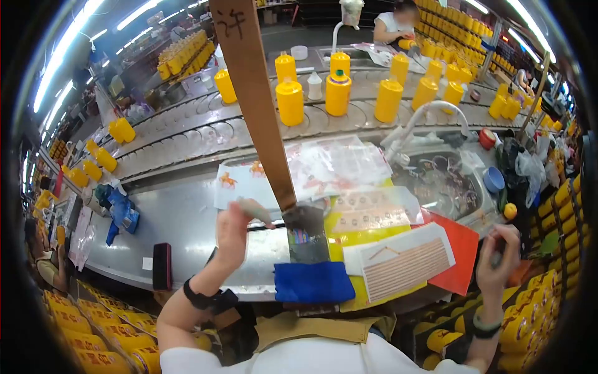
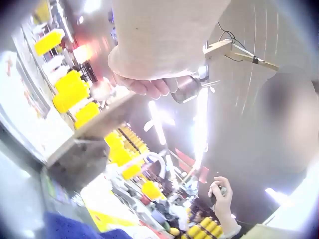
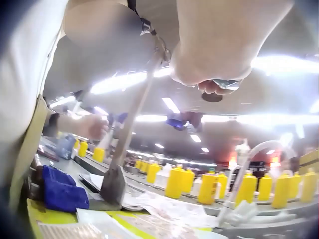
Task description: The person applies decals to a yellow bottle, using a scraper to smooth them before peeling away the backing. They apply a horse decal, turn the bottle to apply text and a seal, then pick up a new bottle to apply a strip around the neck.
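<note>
My left hand (image 1: pixel 232 237) is raised over the front of the metal bench, left of the wooden post. Its fingers curl round a short, greyish, rounded piece (image 2: pixel 187 89) with a thin prong at its end; its kind cannot be told. On the far right my right hand (image 1: pixel 498 255) is up beside the red sheet. In the right wrist view its fingers curl round a small shiny greenish-silver piece (image 3: pixel 227 84), mostly hidden in the fist. A blue folded cloth (image 1: pixel 313 282) and a striped card (image 1: pixel 408 260) lie on the bench between the hands.
A wooden post (image 1: pixel 255 93) stands upright in a dark metal foot (image 1: pixel 303 219). Yellow bottles (image 1: pixel 289 103) line the conveyor (image 1: pixel 199 128) behind. To the right is a sink (image 1: pixel 483 193) with a white tap (image 1: pixel 430 106). A phone (image 1: pixel 162 267) lies left.
</note>
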A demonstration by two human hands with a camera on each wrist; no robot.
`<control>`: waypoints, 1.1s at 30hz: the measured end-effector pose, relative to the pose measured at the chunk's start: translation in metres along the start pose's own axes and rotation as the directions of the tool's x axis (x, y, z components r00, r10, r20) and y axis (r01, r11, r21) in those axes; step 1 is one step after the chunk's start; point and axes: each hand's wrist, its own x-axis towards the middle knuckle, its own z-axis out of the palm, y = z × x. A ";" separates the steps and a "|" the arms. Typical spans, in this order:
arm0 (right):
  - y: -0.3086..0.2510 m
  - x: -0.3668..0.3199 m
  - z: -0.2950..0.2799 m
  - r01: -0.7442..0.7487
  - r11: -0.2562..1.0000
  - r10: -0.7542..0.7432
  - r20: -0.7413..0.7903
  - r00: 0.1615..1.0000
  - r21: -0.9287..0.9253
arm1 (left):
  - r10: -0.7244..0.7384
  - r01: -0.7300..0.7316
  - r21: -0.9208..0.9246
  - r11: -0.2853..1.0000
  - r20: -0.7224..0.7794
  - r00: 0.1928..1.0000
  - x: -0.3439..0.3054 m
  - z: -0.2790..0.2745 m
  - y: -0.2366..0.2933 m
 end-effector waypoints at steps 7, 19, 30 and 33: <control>-0.030 0.138 0.232 0.252 0.879 -0.323 0.115 0.939 0.405 | 0.040 0.022 0.135 0.991 -0.444 0.895 0.000 -0.044 -0.002; 0.012 0.277 0.498 -0.052 0.997 0.068 0.407 0.911 -0.049 | 0.001 0.006 0.014 1.000 -0.447 0.895 -0.009 -0.030 -0.012; 0.044 0.294 0.476 -0.038 0.959 0.186 0.525 0.831 -0.280 | -0.070 0.071 -0.019 0.997 -0.552 0.831 -0.015 -0.030 -0.028; 0.063 0.288 0.481 -0.016 0.980 0.119 0.525 0.843 -0.196 | -0.088 0.045 -0.091 0.995 -0.538 0.839 -0.029 -0.025 -0.031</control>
